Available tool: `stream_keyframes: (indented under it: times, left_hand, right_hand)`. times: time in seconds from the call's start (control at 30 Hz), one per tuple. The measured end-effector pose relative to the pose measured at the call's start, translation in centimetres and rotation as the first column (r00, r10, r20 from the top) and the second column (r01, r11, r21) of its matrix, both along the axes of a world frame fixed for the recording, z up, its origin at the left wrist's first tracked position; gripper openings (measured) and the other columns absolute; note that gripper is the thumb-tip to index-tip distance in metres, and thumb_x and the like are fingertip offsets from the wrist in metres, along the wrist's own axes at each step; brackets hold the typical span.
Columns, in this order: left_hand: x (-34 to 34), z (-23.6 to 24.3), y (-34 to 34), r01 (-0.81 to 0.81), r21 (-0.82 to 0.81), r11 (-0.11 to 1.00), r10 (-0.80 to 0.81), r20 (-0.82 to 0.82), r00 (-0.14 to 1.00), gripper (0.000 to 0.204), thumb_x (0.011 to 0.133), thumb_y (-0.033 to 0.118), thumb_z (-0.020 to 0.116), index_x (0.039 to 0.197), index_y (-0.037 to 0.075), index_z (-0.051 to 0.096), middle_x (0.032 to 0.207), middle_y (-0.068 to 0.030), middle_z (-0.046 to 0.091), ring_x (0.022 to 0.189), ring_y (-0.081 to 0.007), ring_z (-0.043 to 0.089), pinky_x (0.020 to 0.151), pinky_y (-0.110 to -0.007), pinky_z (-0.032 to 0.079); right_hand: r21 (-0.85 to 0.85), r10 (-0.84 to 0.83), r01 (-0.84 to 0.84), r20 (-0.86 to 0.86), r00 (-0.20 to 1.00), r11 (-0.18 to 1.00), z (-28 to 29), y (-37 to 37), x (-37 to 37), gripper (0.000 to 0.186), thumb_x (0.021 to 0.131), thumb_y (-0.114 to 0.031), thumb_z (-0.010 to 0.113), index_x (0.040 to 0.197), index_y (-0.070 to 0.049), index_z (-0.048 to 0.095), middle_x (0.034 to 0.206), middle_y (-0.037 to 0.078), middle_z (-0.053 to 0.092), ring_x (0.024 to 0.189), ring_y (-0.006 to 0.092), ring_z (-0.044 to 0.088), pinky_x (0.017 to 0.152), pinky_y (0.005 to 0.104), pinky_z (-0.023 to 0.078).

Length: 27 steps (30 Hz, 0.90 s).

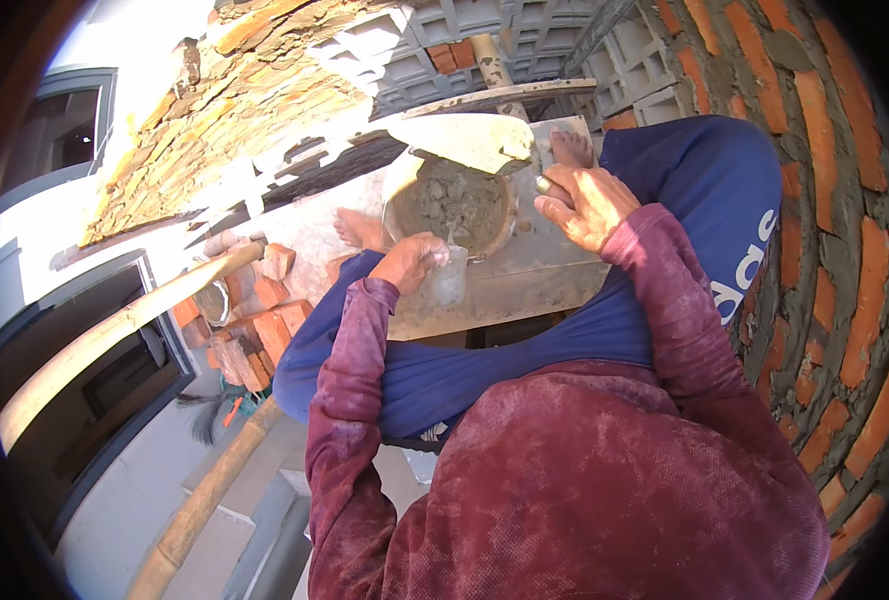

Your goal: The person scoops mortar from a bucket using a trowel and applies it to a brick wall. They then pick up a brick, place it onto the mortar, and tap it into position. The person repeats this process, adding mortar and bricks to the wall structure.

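My left hand (414, 262) grips a small translucent cup (450, 282) at the near left rim of a round bucket (509, 225) of grey mortar. My right hand (589, 208) is closed round the handle of a trowel (464, 138), whose sunlit blade is over the bucket's far rim. The bucket sits between my bare feet on a pale, dusty board (514, 295); my blue-trousered legs are bent either side of it.
Broken red bricks (272, 327) are piled at the left, beside bamboo poles (114, 340) with a drop to a lower floor beyond. A brick wall with grey mortar (824, 290) is close on my right. Stone cladding and pierced blocks (414, 55) stand ahead.
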<state>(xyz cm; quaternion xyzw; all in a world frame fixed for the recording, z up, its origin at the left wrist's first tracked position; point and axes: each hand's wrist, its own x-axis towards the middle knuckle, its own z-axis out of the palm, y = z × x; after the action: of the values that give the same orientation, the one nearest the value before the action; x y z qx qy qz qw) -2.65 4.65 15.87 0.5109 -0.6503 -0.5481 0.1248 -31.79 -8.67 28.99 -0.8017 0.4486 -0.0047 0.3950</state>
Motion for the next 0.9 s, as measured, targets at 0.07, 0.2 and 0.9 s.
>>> stream_keyframes:
  times: [0.07, 0.2, 0.9]
  left_hand:
    - [0.0, -0.4, 0.0, -0.017, 0.019, 1.0, 0.018, -0.03, 0.999, 0.006, 0.089, 0.0, 0.053, 0.085, 0.001, 0.057, 0.082, -0.0106, 0.054, 0.082, -0.0242, 0.054, 0.076, -0.032, 0.043]
    - [0.0, -0.4, -0.1, -0.035, -0.003, 0.999, 0.035, -0.041, 0.999, 0.007, 0.09, 0.0, 0.052, 0.085, 0.001, 0.057, 0.083, -0.0098, 0.055, 0.081, -0.023, 0.054, 0.076, -0.031, 0.043]
    - [14.3, 17.5, 31.5, -0.69, -0.721, -0.054, 0.998, -0.017, -0.061, 0.01, 0.088, -0.002, 0.056, 0.093, 0.0, 0.064, 0.086, -0.0073, 0.058, 0.075, -0.0139, 0.058, 0.067, -0.025, 0.048]
  right_hand:
    - [-0.006, -0.015, 0.015, -0.006, 1.0, 1.0, -0.3, 0.1, 0.0, 0.028, 0.084, -0.026, 0.058, 0.091, 0.0, 0.056, 0.075, 0.022, 0.06, 0.075, 0.0411, 0.06, 0.068, 0.0461, 0.046]
    - [0.025, -0.025, 0.026, -0.036, 0.999, 0.999, -0.9, 0.1, -0.1, 0.022, 0.083, -0.022, 0.056, 0.088, -0.001, 0.052, 0.076, 0.021, 0.059, 0.076, 0.0413, 0.059, 0.068, 0.0469, 0.045]
    - [0.369, 0.771, -0.928, -0.608, -0.191, 0.06, -12.3, -0.4, 15.9, 0.022, 0.064, -0.024, 0.07, 0.076, -0.005, 0.072, 0.083, 0.016, 0.069, 0.083, 0.0317, 0.068, 0.077, 0.0393, 0.054]
